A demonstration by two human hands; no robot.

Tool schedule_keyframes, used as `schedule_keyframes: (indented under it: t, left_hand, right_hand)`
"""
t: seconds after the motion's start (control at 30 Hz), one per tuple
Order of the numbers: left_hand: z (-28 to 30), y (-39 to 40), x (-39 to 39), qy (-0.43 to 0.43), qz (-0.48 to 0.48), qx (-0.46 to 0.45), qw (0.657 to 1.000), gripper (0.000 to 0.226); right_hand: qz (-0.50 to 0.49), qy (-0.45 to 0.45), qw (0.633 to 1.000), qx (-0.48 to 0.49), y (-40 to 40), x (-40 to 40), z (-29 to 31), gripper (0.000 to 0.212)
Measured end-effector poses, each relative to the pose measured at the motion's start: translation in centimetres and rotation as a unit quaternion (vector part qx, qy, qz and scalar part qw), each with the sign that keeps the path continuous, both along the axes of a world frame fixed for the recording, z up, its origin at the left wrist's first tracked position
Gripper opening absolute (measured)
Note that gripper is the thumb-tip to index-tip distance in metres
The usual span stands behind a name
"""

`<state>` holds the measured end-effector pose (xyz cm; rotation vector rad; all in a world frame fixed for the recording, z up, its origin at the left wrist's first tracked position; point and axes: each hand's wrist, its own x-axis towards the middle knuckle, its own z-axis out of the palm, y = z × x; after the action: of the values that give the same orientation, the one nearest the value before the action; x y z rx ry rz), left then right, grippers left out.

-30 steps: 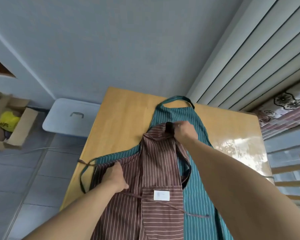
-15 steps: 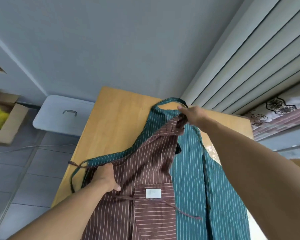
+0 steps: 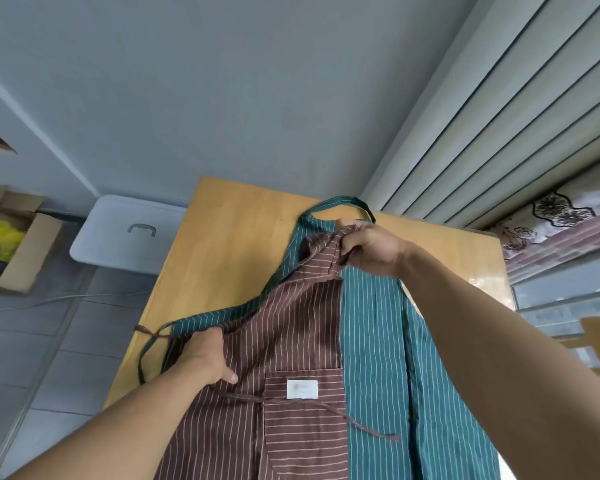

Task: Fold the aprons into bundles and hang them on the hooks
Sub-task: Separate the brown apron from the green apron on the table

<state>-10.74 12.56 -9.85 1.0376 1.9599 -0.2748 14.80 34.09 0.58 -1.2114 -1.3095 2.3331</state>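
well, in the head view the brown striped apron [image 3: 291, 341] lies folded lengthwise on top of the green striped apron [image 3: 374, 341] on the wooden worktop [image 3: 229, 237]; the right hand [image 3: 368, 247] pinches its bunched top at about 12 o'clock while the left hand [image 3: 208, 355] holds its side edge at 9 o'clock, so the fold goes best if both draw the cloth taut and square the edges without dragging the green one. round about, a grey wall [image 3: 222, 81] stands behind, a white lidded bin [image 3: 125, 233] and cardboard box [image 3: 18, 251] sit on the tiled floor at 9 to 10 o'clock, pale curtain [image 3: 499, 116] at 2 o'clock.
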Motion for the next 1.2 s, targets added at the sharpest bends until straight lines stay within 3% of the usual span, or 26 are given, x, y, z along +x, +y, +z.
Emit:
schedule_keyframes:
  t: [0.13, 0.27, 0.4, 0.47, 0.53, 0.63, 0.73, 0.77, 0.87, 1.0, 1.13, 1.2]
  left_hand:
    - [0.1, -0.2, 0.1, 0.002, -0.01, 0.0, 1.0, 0.09]
    - [0.0, -0.4, 0.0, 0.002, -0.027, 0.006, 1.0, 0.091]
    - [-0.3, -0.3, -0.1, 0.008, -0.032, 0.005, 0.999, 0.098]
    - [-0.5, -0.2, -0.1, 0.011, -0.034, 0.002, 0.999, 0.099]
    - [-0.7, -0.3, -0.1, 0.013, -0.035, -0.002, 0.999, 0.094]
    - [-1.0, -0.3, -0.2, 0.013, -0.037, 0.002, 0.999, 0.089]
    - [-1.0, -0.2, -0.4, 0.013, -0.042, 0.01, 0.999, 0.088]
    - [-1.0, -0.2, -0.4, 0.012, -0.043, 0.011, 0.999, 0.087]
    - [-0.8, -0.2, -0.3, 0.014, -0.051, 0.014, 0.998, 0.082]
    - [-0.6, -0.1, -0.6, 0.004, -0.062, 0.018, 0.998, 0.061]
    - [-0.3, -0.5, -0.6, -0.009, -0.049, 0.032, 0.998, 0.056]
    - [-0.5, -1.0, -0.5, -0.015, -0.026, 0.054, 0.998, 0.054]
  right_hand:
    - [0.046, 0.128, 0.986, -0.097, -0.2, -1.7, 1.6, 0.03]
    - [-0.01, 0.177, 0.979, -0.1, -0.1, -2.8, 3.1, 0.034]
    - [-0.146, 0.07, 0.986, -0.045, 1.0, -4.7, 4.3, 0.043]
    - [-0.267, -0.022, 0.962, 0.053, 1.8, -5.5, 4.3, 0.061]
    - [-0.3, -0.121, 0.922, 0.213, 2.4, -5.6, 4.5, 0.069]
    - [-0.182, -0.232, 0.857, 0.422, 3.3, -4.9, 5.0, 0.076]
    - [-0.048, -0.324, 0.793, 0.514, 4.5, -4.8, 5.5, 0.08]
    - [-0.013, -0.341, 0.786, 0.515, 4.9, -5.0, 5.5, 0.082]
    - [0.05, -0.34, 0.788, 0.51, 5.7, -6.0, 5.8, 0.088]
    - [-0.025, -0.26, 0.837, 0.481, 6.4, -8.0, 5.7, 0.086]
    - [0.114, -0.315, 0.847, 0.413, 6.3, -9.2, 4.9, 0.092]
    - [0.128, -0.321, 0.845, 0.409, 5.5, -9.5, 4.1, 0.09]
